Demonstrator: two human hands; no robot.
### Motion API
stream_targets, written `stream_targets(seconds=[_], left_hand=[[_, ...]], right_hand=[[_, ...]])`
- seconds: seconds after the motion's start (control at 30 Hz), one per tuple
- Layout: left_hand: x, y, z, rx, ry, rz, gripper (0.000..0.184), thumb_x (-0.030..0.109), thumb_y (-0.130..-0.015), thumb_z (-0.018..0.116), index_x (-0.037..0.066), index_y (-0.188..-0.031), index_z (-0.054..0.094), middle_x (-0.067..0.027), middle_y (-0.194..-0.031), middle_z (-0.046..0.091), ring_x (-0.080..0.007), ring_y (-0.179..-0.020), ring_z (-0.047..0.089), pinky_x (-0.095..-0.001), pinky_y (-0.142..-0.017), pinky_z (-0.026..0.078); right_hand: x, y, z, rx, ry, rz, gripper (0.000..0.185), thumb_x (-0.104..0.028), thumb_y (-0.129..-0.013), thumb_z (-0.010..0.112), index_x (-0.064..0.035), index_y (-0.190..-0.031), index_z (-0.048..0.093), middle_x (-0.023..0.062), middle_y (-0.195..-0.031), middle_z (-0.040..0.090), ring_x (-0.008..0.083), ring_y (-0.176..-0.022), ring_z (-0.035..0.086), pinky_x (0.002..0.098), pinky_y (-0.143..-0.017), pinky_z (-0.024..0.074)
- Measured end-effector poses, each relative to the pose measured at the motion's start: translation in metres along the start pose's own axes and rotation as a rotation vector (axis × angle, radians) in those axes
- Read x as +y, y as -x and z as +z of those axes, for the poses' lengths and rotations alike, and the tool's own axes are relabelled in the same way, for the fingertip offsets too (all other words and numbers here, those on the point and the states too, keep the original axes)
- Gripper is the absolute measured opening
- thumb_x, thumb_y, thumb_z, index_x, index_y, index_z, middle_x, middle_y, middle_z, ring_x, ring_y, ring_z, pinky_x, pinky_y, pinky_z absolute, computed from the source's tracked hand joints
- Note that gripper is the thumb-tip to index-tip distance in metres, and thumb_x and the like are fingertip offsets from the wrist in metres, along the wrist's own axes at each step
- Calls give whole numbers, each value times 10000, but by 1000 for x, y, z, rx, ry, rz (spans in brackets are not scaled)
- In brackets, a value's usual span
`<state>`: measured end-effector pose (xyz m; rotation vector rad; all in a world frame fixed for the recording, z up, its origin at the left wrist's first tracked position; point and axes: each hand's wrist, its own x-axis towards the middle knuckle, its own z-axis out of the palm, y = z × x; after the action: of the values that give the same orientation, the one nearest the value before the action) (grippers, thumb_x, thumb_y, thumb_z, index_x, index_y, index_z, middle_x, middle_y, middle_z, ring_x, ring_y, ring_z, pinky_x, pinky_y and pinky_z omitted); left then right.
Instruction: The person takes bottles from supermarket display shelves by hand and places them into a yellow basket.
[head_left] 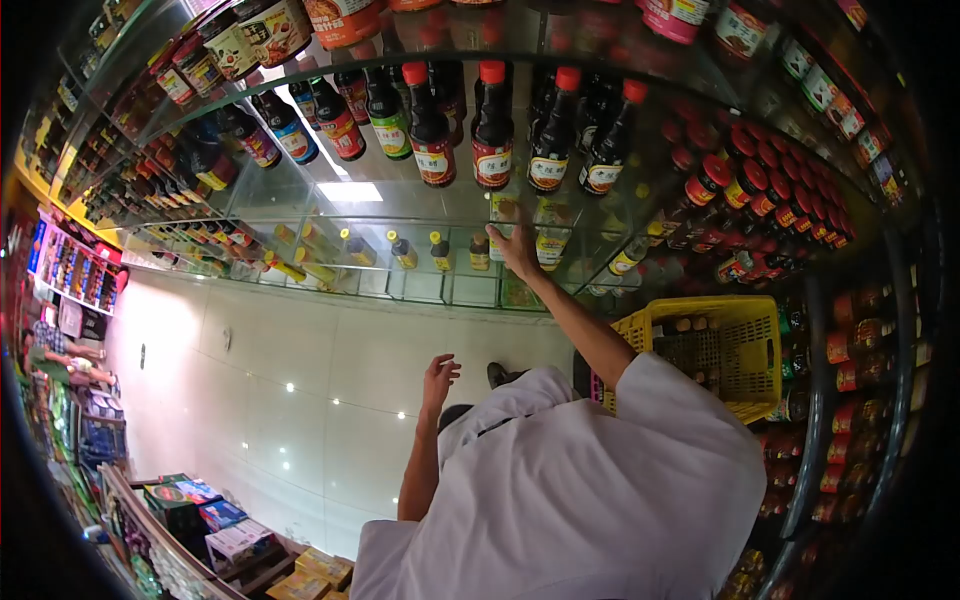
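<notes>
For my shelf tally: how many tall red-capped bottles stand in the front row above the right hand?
4, side by side above the right hand: leftmost bottle, second bottle, third bottle, rightmost bottle. Others behind may be hidden.

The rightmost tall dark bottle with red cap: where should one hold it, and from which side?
This tall dark bottle is probably best gripped around the neck, below its red cap, with the right hand coming from the front, where its label faces: it stands upright, narrows toward the top, and nothing blocks its front.
</notes>
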<state>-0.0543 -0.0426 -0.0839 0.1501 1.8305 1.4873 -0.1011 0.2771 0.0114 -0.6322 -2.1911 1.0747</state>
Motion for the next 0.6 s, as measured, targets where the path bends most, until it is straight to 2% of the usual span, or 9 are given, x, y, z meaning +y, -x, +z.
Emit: stream_targets(seconds=[0.07,0.13,0.27,0.33,0.43,0.5,0.53,0.57,0.6], left_hand=[[19,-13,-4,-38,60,1,317,261,-930,490,78,-1182,549,-79,-979,665,-148,-838,622,-302,-748,475],[30,-29,-12,-73,60,-29,312,261,-931,490,80,-1177,554,-78,-982,665,-149,-845,623,-299,-744,476],[36,-55,-26,-175,78,-112,306,271,-936,494,87,-1170,563,-72,-984,666,-149,-846,627,-290,-733,483],[39,-66,-34,-235,65,-139,309,277,-938,495,88,-1172,563,-73,-982,666,-148,-840,629,-289,-731,484],[33,-89,-42,-405,-7,-150,333,307,-947,486,82,-1183,554,-80,-990,664,-153,-845,628,-294,-743,488],[36,-101,-46,-570,-94,-64,357,340,-945,498,88,-1194,542,-84,-979,665,-161,-828,632,-297,-743,493],[44,-105,-49,-619,-177,-160,487,465,-943,446,110,-1273,489,-94,-1091,642,-193,-928,623,-331,-822,474],[53,-110,-49,-659,-204,-171,487,465,-943,446,110,-1273,489,-94,-1091,642,-193,-928,623,-331,-822,474],[57,-115,-51,-620,-43,-280,562,531,-935,392,121,-1314,453,-98,-1172,604,-210,-1015,591,-350,-869,448]], right_hand=[[4,-15,5,-20,-38,82,631,-281,-831,673,26,-1288,365,227,-1215,484,358,-1133,474,434,-934,394],[7,-20,11,31,-32,145,543,-303,-816,690,-3,-1187,432,186,-1073,561,324,-993,553,435,-821,441],[14,-15,10,79,-18,156,465,-321,-794,695,-34,-1096,490,192,-1037,593,352,-950,587,426,-759,471],[-2,-8,4,16,-90,236,348,-247,-796,693,-43,-1040,552,122,-884,625,250,-835,613,372,-720,476],[-11,21,17,200,48,198,259,-203,-791,686,-33,-963,594,100,-863,638,214,-812,621,349,-710,482],[-29,42,20,279,36,152,234,-183,-788,693,-32,-945,609,87,-902,650,184,-847,628,319,-731,488],[-40,53,22,279,-43,182,224,-173,-774,703,-43,-929,607,102,-898,649,235,-847,630,327,-734,491],[-52,64,21,276,-122,210,216,-163,-761,713,-54,-913,606,118,-894,647,286,-847,631,335,-737,494],[-71,74,20,301,-138,175,212,-131,-758,716,-33,-915,612,103,-919,651,233,-868,635,311,-770,487]])
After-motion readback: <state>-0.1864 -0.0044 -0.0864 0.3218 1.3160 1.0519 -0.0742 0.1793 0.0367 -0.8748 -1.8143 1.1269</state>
